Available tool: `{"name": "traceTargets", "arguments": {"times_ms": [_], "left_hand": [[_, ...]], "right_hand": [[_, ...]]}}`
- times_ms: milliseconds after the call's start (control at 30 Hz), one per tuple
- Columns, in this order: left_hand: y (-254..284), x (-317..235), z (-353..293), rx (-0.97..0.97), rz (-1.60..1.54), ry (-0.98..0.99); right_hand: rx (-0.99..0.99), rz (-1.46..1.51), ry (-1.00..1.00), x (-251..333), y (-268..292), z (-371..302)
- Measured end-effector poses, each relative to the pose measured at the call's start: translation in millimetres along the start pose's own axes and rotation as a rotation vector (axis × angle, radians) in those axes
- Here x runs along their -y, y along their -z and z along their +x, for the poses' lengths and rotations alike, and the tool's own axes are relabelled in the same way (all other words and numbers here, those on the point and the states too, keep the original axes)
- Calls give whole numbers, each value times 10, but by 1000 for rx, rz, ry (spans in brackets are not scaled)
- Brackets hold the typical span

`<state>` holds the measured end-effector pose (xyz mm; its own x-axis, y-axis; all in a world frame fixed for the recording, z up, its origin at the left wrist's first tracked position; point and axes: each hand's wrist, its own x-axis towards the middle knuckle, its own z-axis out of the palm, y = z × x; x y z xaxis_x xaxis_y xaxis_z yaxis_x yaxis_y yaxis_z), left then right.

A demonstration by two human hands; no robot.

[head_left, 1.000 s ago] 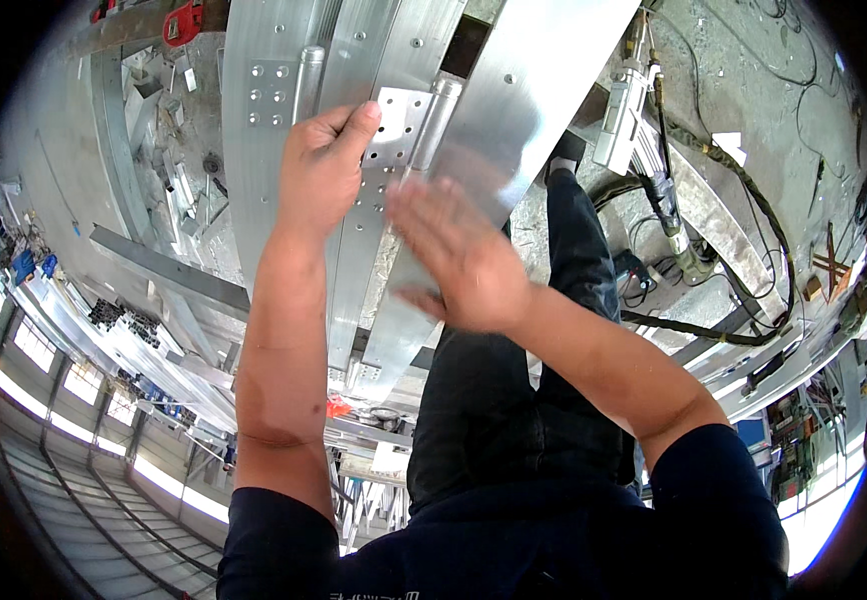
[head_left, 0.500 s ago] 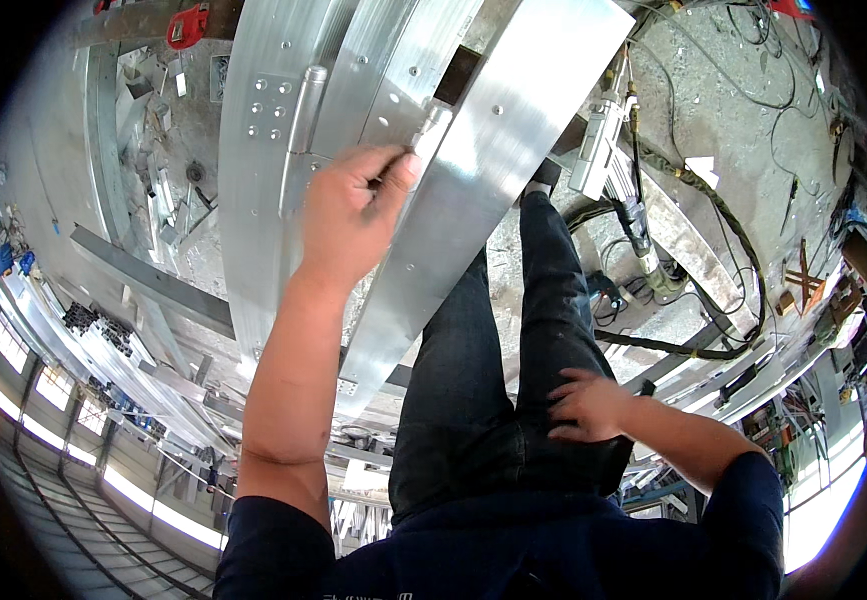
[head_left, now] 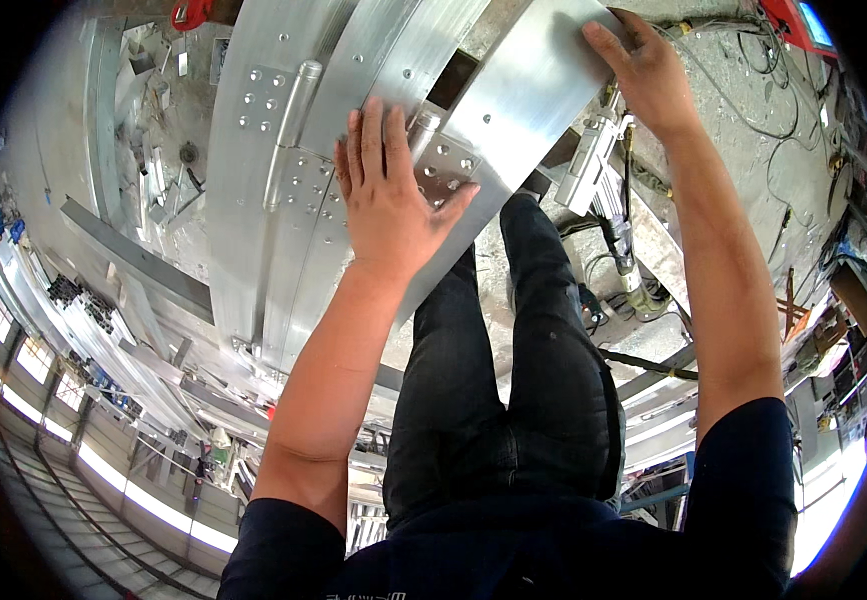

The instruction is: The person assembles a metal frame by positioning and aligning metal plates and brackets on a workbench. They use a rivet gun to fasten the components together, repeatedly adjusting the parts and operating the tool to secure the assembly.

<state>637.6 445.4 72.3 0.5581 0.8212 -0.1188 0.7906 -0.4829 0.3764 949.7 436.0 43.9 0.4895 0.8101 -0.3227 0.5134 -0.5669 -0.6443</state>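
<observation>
Several cables near metal profiles

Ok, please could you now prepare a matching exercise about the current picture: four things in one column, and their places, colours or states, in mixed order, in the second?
Column one
1. Left hand
2. Right hand
3. Left hinge barrel
4. Trousers

Column two
a. Dark, in the lower middle of the picture
b. At the far right corner of the wide metal profile
c. Silver, rod-shaped
d. Spread open, back facing up

Right pairs: 1-d, 2-b, 3-c, 4-a
</observation>
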Motion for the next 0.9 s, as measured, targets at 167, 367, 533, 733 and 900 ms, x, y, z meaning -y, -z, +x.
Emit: {"name": "traceTargets", "arguments": {"times_ms": [167,367,533,733,900], "left_hand": [[-85,76,-44,-23,51,-37],[-147,103,-78,-10,21,-9],[-99,-3,-168,20,238,26],[-273,-82,-338,-62,193,82],[-247,-125,-300,-79,148,24]], "right_hand": [[86,105,-4,-162,-34,143],[135,341,-8,-356,-17,278],[125,309,-31,-272,5,250],[143,388,-42,-220,-7,251],[125,354,-87,-228,-22,257]]}}
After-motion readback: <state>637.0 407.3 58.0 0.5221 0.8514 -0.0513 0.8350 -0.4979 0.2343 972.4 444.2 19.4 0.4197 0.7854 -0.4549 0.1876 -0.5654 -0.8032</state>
